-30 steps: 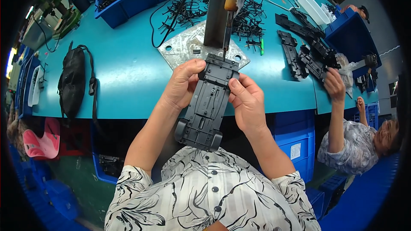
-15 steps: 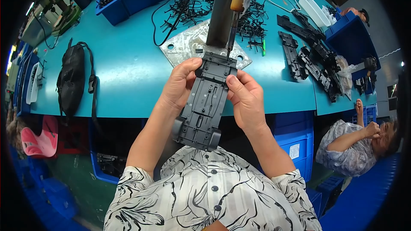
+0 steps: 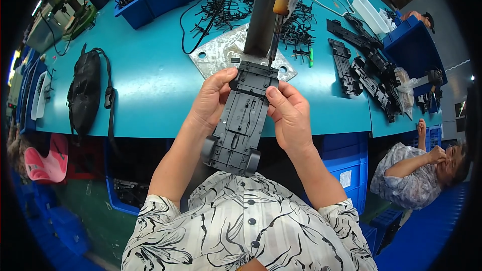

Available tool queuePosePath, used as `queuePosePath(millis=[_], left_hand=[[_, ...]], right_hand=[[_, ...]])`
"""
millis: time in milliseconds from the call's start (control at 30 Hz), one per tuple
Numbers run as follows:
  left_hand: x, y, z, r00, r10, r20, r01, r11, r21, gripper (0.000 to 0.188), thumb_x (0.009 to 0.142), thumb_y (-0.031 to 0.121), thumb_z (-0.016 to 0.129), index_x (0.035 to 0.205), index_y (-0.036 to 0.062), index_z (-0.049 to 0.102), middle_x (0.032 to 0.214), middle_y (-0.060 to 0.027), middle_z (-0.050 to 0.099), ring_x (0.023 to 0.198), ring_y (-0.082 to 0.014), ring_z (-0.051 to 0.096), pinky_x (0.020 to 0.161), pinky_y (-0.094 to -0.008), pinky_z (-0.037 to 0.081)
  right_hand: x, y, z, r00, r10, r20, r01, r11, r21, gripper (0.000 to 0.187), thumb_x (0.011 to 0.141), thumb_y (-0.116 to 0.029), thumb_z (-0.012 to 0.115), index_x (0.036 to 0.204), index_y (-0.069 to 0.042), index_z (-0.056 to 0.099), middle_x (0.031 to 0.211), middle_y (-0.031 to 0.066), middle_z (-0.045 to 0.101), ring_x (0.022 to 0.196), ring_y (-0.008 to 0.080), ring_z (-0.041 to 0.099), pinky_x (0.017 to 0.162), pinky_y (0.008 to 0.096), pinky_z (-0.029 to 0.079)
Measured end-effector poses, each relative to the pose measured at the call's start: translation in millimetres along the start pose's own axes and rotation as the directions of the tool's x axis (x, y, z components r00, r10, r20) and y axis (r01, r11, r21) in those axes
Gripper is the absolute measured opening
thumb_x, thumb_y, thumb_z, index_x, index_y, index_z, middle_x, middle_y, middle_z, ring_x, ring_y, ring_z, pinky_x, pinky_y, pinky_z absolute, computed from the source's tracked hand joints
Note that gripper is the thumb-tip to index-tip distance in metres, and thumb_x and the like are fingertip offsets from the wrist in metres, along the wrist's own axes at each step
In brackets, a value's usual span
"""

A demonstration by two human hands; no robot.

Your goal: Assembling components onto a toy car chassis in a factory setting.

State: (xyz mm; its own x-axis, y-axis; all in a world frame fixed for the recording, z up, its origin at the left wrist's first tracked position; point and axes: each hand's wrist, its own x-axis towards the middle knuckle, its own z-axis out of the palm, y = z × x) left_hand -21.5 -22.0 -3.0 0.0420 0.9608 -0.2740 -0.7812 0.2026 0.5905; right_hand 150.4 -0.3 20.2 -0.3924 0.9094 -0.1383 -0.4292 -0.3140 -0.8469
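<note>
A long black plastic toy-car chassis (image 3: 243, 113) lies tilted between my hands, with two wheels at the end nearer my body. My left hand (image 3: 213, 98) grips its far left edge, thumb on top. On the right edge my right hand (image 3: 291, 115) holds on, its thumb pressed over the top and fingers underneath, partly hidden. Above the far end a hanging tool with an amber collar and thin metal rod, like a soldering iron (image 3: 275, 35), points down; its tip meets or nearly meets the far right corner. It hangs beside an upright metal post (image 3: 259, 27) on a pale metal plate (image 3: 217, 52).
Small black plastic pieces (image 3: 221, 12) are heaped behind the plate, near a blue bin (image 3: 150, 10) full of them. More black chassis (image 3: 346, 65) lie at the right by a blue crate (image 3: 414, 45). A black bag (image 3: 84, 90) lies left. Another person (image 3: 409, 170) sits at right.
The chassis and both hands stay almost in place, with the wheeled end shifted very slightly. The rest of the scene has moved a little in the picture.
</note>
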Motion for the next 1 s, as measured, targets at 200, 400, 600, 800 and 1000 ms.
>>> queuePosePath(millis=[200, 400, 600, 800, 1000], left_hand=[[0.0, 0.9, 1.8, 1.0, 0.012, 0.008, -0.012, 1.0, 0.013, 0.03, 0.088, 0.027, 0.059, 0.105, 0.0028, 0.058, 0.091, -0.0114, 0.066, 0.078, -0.0164, 0.067, 0.067, -0.03, 0.059], [-0.2, 1.4, 3.9, 1.0, 0.006, 0.002, -0.006, 1.0, 0.007, 0.03, 0.088, 0.028, 0.059, 0.104, 0.0028, 0.058, 0.091, -0.0117, 0.067, 0.076, -0.016, 0.067, 0.065, -0.0293, 0.059], [1.5, -0.2, 1.8, 1.0, -0.007, -0.002, 0.007, 1.0, 0.016, 0.03, 0.088, 0.028, 0.059, 0.103, 0.0024, 0.058, 0.09, -0.0117, 0.067, 0.076, -0.0159, 0.067, 0.065, -0.0287, 0.059], [2.6, -0.7, 0.6, 1.0, 0.005, 0.028, -0.006, 1.0, 0.01, 0.032, 0.089, 0.029, 0.059, 0.104, 0.001, 0.059, 0.091, -0.0114, 0.067, 0.078, -0.016, 0.068, 0.066, -0.0289, 0.059], [2.3, -1.3, 1.8, 1.0, -0.007, 0.013, 0.007, 1.0, 0.002, 0.03, 0.09, 0.028, 0.057, 0.105, 0.0018, 0.059, 0.091, -0.0109, 0.067, 0.079, -0.0157, 0.068, 0.067, -0.0285, 0.059]], right_hand=[[0.4, -0.3, -0.5, 1.0, 0.001, -0.028, -0.001, 1.0, -0.005, 0.023, 0.09, -0.008, 0.061, 0.109, 0.003, 0.054, 0.098, 0.0075, 0.063, 0.085, 0.0123, 0.063, 0.073, 0.026, 0.053], [1.0, -0.8, -0.6, 1.0, 0.004, -0.031, -0.004, 1.0, -0.011, 0.02, 0.09, -0.008, 0.061, 0.107, 0.002, 0.054, 0.099, 0.0076, 0.063, 0.086, 0.0132, 0.063, 0.073, 0.0277, 0.053], [1.0, -0.9, -1.5, 0.998, 0.001, -0.055, -0.001, 1.0, -0.011, 0.019, 0.09, -0.007, 0.061, 0.106, 0.0, 0.053, 0.098, 0.007, 0.062, 0.088, 0.0127, 0.062, 0.073, 0.0275, 0.053], [1.0, -1.8, 0.3, 0.999, -0.005, -0.049, 0.003, 1.0, -0.025, 0.019, 0.09, -0.007, 0.061, 0.105, 0.0, 0.054, 0.097, 0.0063, 0.062, 0.086, 0.0119, 0.061, 0.072, 0.0265, 0.053], [1.0, -2.3, 1.2, 0.998, -0.013, -0.061, 0.01, 0.999, -0.042, 0.02, 0.089, -0.008, 0.062, 0.106, 0.0, 0.054, 0.096, 0.0053, 0.062, 0.083, 0.01, 0.06, 0.068, 0.0234, 0.05]])
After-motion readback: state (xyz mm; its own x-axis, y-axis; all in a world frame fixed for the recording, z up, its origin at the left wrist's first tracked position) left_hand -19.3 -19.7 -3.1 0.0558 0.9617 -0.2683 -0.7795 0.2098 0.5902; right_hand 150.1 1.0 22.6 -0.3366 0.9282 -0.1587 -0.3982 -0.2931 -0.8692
